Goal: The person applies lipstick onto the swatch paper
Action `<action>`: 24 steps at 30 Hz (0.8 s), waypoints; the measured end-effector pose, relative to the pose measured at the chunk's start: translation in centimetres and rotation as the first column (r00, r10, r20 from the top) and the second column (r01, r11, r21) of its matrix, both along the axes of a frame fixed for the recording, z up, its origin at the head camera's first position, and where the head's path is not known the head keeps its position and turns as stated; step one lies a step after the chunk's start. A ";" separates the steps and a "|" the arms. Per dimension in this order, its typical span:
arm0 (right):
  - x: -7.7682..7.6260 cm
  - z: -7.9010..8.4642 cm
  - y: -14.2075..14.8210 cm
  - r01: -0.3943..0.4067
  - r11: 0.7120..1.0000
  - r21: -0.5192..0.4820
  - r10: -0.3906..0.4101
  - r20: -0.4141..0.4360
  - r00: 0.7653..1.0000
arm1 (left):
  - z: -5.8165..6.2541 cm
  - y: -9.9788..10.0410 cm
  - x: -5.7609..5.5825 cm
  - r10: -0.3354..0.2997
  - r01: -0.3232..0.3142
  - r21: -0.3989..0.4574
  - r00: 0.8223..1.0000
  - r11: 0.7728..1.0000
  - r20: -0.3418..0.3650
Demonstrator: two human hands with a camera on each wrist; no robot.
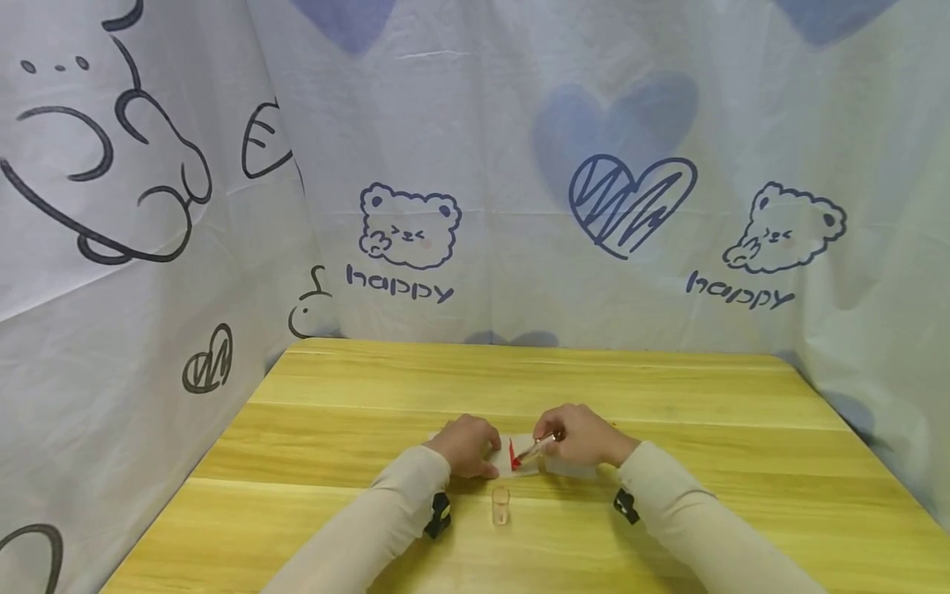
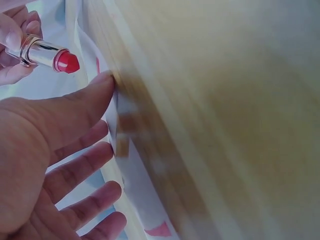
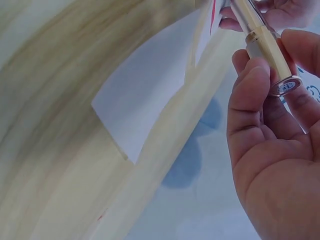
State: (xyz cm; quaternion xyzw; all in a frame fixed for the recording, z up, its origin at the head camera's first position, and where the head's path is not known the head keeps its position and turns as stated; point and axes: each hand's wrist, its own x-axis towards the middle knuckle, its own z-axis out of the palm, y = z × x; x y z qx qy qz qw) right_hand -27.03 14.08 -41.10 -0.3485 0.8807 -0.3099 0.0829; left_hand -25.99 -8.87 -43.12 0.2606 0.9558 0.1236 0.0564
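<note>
My right hand (image 1: 582, 437) holds a lipstick (image 3: 262, 45) with a gold and silver tube, its base pinched between thumb and fingers. The red tip, bare in the left wrist view, is right at a red streak (image 1: 512, 450) on a strip of white paper (image 3: 150, 75). My left hand (image 1: 467, 445) rests on the paper's left part, thumb and fingers spread and loosely bent, thumb near the streak. A second red patch (image 2: 159, 230) shows near the paper's other end in the left wrist view. A small clear cap (image 1: 500, 505) stands on the table in front of the paper.
The wooden table (image 1: 356, 379) has a light yellow grain. White cloth (image 1: 512, 247) printed with bears and hearts hangs behind it and on the left. A tiny red smudge (image 3: 102, 214) marks the tabletop beyond the paper in the right wrist view.
</note>
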 end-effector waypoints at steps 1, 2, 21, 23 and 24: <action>0.0 0.1 0.1 0.004 1.000 -0.005 -0.004 0.002 1.000 | 0.1 0.0 0.0 0.001 -0.001 0.000 1.000 1.000 0.000; 0.1 0.2 0.2 0.009 1.000 -0.009 -0.009 0.005 1.000 | 0.2 0.1 0.0 0.003 -0.003 -0.002 1.000 1.000 -0.001; 0.0 0.3 3.2 0.154 0.988 -0.012 -0.154 -0.052 0.987 | 0.8 2.3 -0.1 -0.081 0.081 0.024 0.997 0.996 0.006; 0.0 0.3 3.7 0.167 0.986 -0.016 -0.168 -0.062 0.984 | 1.0 2.8 -0.1 -0.085 0.084 0.023 0.996 0.996 0.021; -0.1 0.2 3.9 0.173 0.985 -0.019 -0.174 -0.066 0.982 | 1.1 3.0 0.0 -0.085 0.084 0.027 0.996 0.996 0.029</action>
